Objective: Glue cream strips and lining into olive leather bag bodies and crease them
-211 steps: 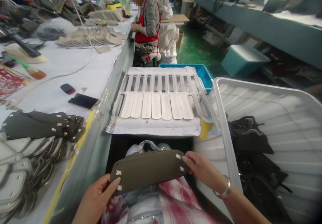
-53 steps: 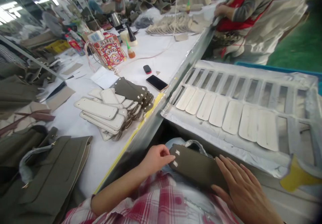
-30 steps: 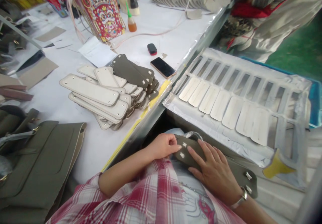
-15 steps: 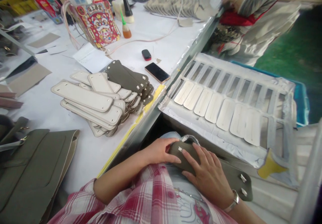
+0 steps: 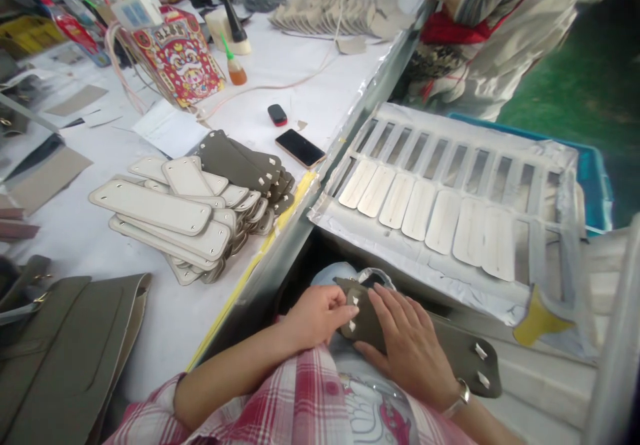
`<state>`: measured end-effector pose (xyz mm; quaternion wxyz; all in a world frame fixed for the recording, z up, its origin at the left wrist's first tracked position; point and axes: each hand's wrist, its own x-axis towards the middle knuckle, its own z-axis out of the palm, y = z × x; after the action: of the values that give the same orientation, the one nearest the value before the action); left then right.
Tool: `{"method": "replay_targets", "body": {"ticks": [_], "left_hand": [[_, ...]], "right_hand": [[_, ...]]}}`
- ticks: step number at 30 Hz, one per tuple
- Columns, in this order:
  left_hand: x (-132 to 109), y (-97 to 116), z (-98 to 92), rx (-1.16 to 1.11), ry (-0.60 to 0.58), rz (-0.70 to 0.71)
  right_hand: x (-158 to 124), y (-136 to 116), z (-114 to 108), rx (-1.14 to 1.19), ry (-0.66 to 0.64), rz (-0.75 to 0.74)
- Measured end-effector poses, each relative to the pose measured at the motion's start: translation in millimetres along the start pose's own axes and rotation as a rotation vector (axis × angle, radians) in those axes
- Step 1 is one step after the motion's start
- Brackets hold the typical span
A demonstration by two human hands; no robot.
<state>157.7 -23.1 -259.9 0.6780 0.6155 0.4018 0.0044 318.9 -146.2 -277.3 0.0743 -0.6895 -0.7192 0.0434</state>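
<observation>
A long olive-green leather piece with rounded ends lies across my lap. Small white tabs stick up in pairs near both its ends. My left hand is closed at the left end, its thumb and bent forefinger beside the upper white tab; the other fingers are curled and partly hidden. Across the middle of the piece, my right hand lies flat with its fingers stretched out. On the table to the left sits a pile of similar pieces, pale-lined ones with olive ones behind.
A white slotted rack holding several pale strips stands at right, above a blue crate. A phone, a folded olive bag panel and a red box are on the table. Another person's arm shows at the back.
My left hand has drawn in its fingers and thumb at the left end, where both white tabs now show. My right hand remains flat on the piece. The view has shifted slightly.
</observation>
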Motion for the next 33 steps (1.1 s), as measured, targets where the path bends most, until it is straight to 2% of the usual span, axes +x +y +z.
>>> {"method": "replay_targets", "body": {"ticks": [3,7,9,14,22,28,33], "left_hand": [[-2.0,12.4,4.8,-0.016,0.005,0.071],[-3.8,21.0,6.2,-0.046,-0.025,0.067],[-2.2,18.7,3.0,0.011,-0.018,0.063],[3.4,0.6,-7.6,0.246,0.160,0.114],[3.1,-5.7,-8.1,0.313,0.194,0.064],[6.8,-4.7,-15.2,0.333,0.100,0.042],[9.8,-8.5,-17.9,0.275,0.041,0.014]], "right_hand": [[0.0,2.7,0.1,0.049,0.012,0.031],[-0.8,6.2,-0.1,0.098,0.020,0.052],[-0.6,7.0,-0.5,0.103,0.014,0.058],[0.8,6.6,-2.4,0.123,0.003,0.068],[9.0,1.6,-4.2,0.171,-0.008,0.087],[11.3,1.9,0.2,0.133,-0.043,-0.028],[10.1,2.7,1.3,0.120,-0.055,-0.047]]}}
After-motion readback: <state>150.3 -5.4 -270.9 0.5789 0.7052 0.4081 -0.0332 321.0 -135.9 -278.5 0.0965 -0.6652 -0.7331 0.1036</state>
